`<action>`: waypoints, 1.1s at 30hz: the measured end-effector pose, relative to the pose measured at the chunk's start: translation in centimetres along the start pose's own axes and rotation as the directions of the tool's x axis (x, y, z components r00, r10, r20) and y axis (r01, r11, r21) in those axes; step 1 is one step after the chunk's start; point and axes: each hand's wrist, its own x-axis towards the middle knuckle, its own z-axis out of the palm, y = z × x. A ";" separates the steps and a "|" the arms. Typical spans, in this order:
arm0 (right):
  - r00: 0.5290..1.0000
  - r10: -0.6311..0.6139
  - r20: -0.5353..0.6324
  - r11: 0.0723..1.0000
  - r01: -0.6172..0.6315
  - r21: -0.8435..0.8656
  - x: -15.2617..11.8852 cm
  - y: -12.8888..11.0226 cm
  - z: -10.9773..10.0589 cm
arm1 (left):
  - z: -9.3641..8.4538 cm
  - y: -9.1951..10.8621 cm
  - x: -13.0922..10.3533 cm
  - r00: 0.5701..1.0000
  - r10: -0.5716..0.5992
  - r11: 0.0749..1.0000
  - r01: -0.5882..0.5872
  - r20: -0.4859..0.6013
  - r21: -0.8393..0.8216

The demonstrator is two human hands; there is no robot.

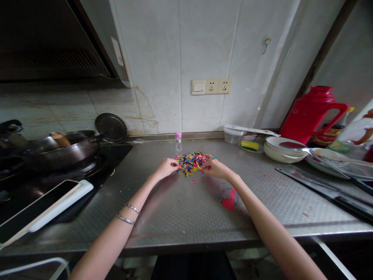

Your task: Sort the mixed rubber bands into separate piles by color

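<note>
A pile of small multicoloured pieces [192,161] lies on the metal countertop [180,217]. At the pile's left edge is my left hand [167,167], its fingers curled together; what they hold, if anything, is too small to name. My right hand [215,168] touches the right edge, thumb and fingers pinched, with its contents likewise unclear. Just in front of the pile lies a small pink ring-like piece [193,181]. Behind it stands a small clear bottle [178,144] with a pink cap.
On the left are a pan [61,151] on the stove and a phone [40,206]. To the right sit stacked bowls [282,151], a yellow sponge [250,145], a plastic tub [233,135], a knife [309,186] and a red thermos [309,114].
</note>
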 end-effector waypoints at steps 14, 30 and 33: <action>0.998 0.051 -0.038 0.998 -0.050 0.027 -0.1 0.5 -0.4 | 0.6 3.2 -0.3 0.996 0.044 0.994 -0.036 0.078 -0.104; 0.991 0.099 0.094 0.995 -0.096 -0.037 -0.5 1.3 -0.4 | 3.6 5.2 -1.3 0.966 0.102 0.994 -0.092 0.237 -0.055; 0.986 0.125 0.107 0.990 -0.117 -0.074 -0.3 1.4 -0.1 | 3.4 5.2 -1.2 0.972 0.106 0.992 -0.088 0.209 -0.094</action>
